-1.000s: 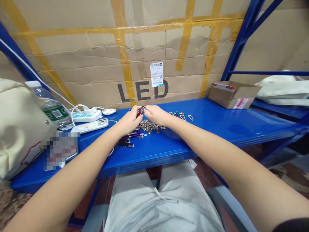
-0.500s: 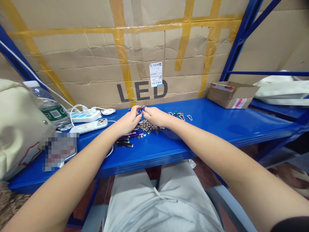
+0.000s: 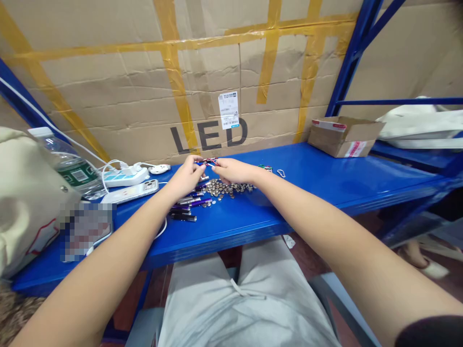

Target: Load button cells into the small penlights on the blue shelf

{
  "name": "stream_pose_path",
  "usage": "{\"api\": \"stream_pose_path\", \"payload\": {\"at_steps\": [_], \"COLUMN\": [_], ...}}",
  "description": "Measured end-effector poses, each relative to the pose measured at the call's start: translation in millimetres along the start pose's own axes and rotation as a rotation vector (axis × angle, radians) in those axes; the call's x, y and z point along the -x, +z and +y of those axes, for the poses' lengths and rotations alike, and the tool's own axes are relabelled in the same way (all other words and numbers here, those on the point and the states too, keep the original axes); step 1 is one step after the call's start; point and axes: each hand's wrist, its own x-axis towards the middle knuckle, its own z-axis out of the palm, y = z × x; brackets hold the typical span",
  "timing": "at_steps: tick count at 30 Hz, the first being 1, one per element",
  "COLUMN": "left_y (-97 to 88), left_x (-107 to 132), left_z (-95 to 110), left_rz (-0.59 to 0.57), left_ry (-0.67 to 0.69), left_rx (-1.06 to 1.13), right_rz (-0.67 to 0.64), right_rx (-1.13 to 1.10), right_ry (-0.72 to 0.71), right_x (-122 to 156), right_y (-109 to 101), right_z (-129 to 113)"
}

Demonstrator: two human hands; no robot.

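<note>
The left hand [image 3: 184, 178] and right hand [image 3: 234, 171] meet above the blue steel worktop [image 3: 307, 193], fingers curled and nearly closed. Their fingertips pinch a small red-and-silver metal clip [image 3: 207, 162] from either side, held just clear of the surface. Directly below and between the hands lies a loose heap of silver button cells [image 3: 224, 189], with a few strays near the left hand. Just below the left hand, slim purple and black penlights [image 3: 183, 211] lie side by side, none yet gathered up. Beyond the right hand sit a few loose carabiner clips [image 3: 280, 172]. Farther left of the hands are a phone [image 3: 132, 191], a power strip [image 3: 126, 177] and a water bottle [image 3: 68, 168]; far right stands an open cardboard box [image 3: 343, 137].
</note>
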Motion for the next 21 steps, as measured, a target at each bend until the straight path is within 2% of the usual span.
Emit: {"api": "stream_pose_path", "payload": {"at_steps": [4,6,8,10,12,15,19,21], "left_y": [-13.5,-20.3,-24.7,-26.5,-26.8,-27.8,-31.4,-32.8], "left_x": [-5.8,-7.0,-8.9,-12.3,-15.9,-19.1,-20.2,-21.4], "left_z": [-8.6,-12.1,-14.8,-17.1,-20.5,-30.8,-51.4,-59.7], "left_rz": [-0.013,-0.041,-0.018,0.049,0.101,0.109,-0.010,-0.075], "left_ry": [-0.364,-0.477,-0.466,-0.387,-0.301,-0.225,-0.116,-0.084], "left_rx": [0.320,0.477,0.630,0.751,0.780,0.529,-0.232,-0.492], "right_rz": [0.039,0.038,0.036,0.036,0.031,0.011,0.046,0.071], "right_rx": [-0.019,-0.004,-0.013,-0.037,-0.045,-0.022,0.120,0.222], "right_ry": [0.143,0.189,0.209,0.205,0.187,0.168,0.108,0.055], "right_x": [0.0,-0.1,-0.5,-0.9,-0.9,0.1,-0.4,-3.1], "right_y": [-6.8,-10.7,-13.2,-14.1,-14.1,-14.1,-12.9,-9.7], "right_z": [13.2,18.9,23.1,25.5,26.4,24.9,23.2,24.9]}}
